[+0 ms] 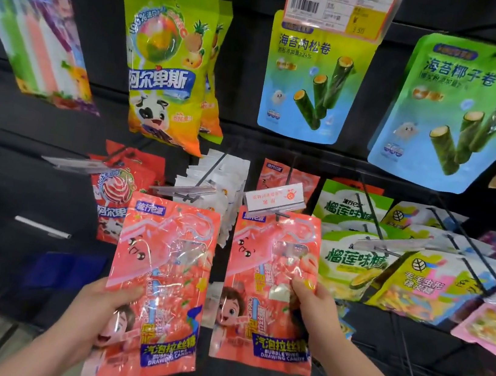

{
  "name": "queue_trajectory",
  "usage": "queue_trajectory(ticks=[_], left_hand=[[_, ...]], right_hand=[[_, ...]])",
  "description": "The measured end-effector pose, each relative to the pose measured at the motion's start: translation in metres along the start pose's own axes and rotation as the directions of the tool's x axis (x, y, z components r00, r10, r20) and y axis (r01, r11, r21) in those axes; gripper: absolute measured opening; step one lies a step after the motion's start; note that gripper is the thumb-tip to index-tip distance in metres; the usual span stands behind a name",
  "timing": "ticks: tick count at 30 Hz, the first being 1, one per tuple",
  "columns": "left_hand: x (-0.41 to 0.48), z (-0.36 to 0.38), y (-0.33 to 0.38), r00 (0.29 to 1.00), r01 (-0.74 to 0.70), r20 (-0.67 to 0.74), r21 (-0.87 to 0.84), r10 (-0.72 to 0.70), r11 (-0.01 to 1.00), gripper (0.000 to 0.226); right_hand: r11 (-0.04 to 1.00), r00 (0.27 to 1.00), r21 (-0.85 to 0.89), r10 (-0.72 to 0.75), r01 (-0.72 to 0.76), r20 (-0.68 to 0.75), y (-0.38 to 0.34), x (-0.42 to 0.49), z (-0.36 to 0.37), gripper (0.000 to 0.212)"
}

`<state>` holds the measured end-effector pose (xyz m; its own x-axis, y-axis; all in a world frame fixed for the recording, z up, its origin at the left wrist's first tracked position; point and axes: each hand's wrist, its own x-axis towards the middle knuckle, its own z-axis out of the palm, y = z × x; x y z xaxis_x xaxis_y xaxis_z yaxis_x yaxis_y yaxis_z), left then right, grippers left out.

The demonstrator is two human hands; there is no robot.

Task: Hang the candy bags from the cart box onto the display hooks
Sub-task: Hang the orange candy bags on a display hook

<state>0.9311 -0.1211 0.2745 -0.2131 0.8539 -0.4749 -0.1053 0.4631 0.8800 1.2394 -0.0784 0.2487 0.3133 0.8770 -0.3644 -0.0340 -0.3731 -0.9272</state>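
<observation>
Gripping the left candy bag [164, 271] by its lower left edge, the left hand [94, 319] lays its thumb across the front, and the other fingers are hidden behind the bag. The bag is a flat, rectangular pouch of glossy pink film, crinkled and catching the light, with a clear window in the middle. It is held upright in front of the shelf, apart from any hook.

The right hand [315, 312] pinches the matching right candy bag [261, 285] at its right edge, about halfway up, fingertips curled onto the front. That bag's top edge meets the tip of a thin black wire hook [282, 215], just under a clear plastic label holder [275, 199]. Whether the hook passes through the bag cannot be told.

That makes two pink bags in hand, one per hand. A third pink bag [274, 175] hangs farther back on the same hook. Above hang two smooth blue-green seaweed-roll pouches [312, 82].
</observation>
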Motion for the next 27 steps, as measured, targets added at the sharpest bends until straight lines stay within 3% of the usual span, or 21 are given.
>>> queue_trajectory(ticks=[6,9,16,21,24,27], left_hand=[[0.002,-0.008,-0.005,0.998,-0.059,-0.033,0.012,0.06,0.998,0.014],[0.001,-0.007,-0.006,0.998,-0.063,-0.025,0.014,0.063,0.998,0.006],[0.003,0.001,-0.005,0.997,-0.03,0.067,0.04,0.028,0.999,0.028],[0.01,0.016,-0.008,0.993,0.012,0.119,0.053,-0.019,0.998,0.02],[0.013,0.029,-0.013,0.984,0.027,0.176,0.07,-0.039,0.997,0.022],[0.016,0.045,-0.017,0.969,0.055,0.236,0.097,-0.077,0.994,0.024]], right_hand=[[1.0,0.998,-0.026,0.004,-0.005,-0.058,-0.004,0.032,0.012,0.022],[0.998,0.998,-0.056,0.011,-0.014,-0.054,-0.005,0.042,0.015,0.013],[0.978,0.999,-0.206,-0.002,-0.006,-0.04,-0.003,0.055,0.015,0.033],[0.931,0.992,-0.351,-0.119,0.097,-0.041,-0.001,0.041,0.011,0.028],[0.965,0.994,-0.259,0.001,0.028,0.111,0.003,0.012,0.007,0.035],[0.963,0.9,-0.243,0.207,-0.118,0.384,0.012,-0.016,0.006,0.032]])
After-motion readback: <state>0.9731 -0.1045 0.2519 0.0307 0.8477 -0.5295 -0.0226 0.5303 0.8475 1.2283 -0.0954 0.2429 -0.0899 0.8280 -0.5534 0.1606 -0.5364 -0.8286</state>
